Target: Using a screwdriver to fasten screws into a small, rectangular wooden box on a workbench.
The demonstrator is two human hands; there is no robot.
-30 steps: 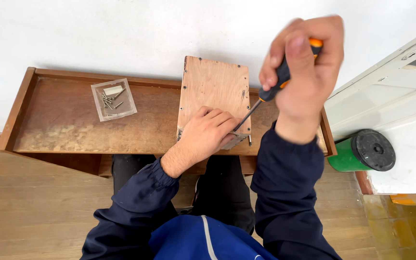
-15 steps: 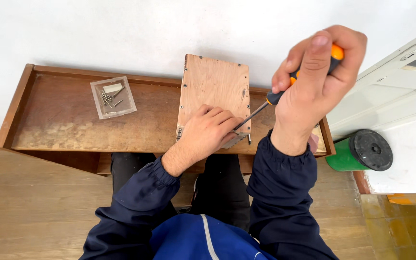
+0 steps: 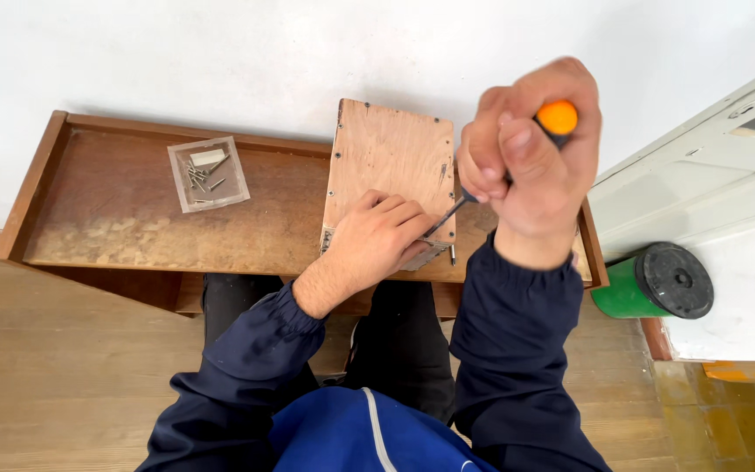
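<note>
Screwdriver [image 3: 517, 153] — gripped upright in the raised right hand [image 3: 535, 166]; left hand [image 3: 377, 240] presses fingers flat on the plywood box [image 3: 391, 162].

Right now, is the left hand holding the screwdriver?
No, the left hand rests flat on the small wooden box, while the right hand grips the orange-handled screwdriver.

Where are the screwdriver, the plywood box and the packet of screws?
screwdriver [image 3: 557, 116], head view, orange handle end.
plywood box [image 3: 392, 157], head view, top panel.
packet of screws [image 3: 209, 174], head view, clear middle.
</note>
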